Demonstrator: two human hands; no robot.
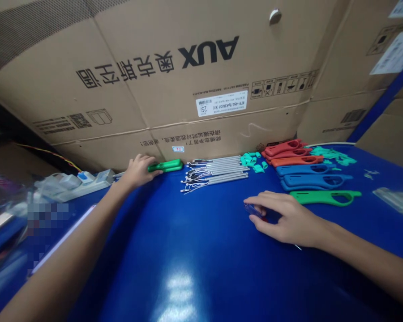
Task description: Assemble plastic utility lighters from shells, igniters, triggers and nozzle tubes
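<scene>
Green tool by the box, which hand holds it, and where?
The left hand grips the green tool at its left end, on the blue table.

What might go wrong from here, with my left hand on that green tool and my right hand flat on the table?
1. The left hand touches the green tool, which lies right beside the row of wired metal rods. Swinging the tool sideways might knock that row askew.
2. The right hand partly covers a small red piece. On the glossy blue table it could slip away unnoticed.
</scene>
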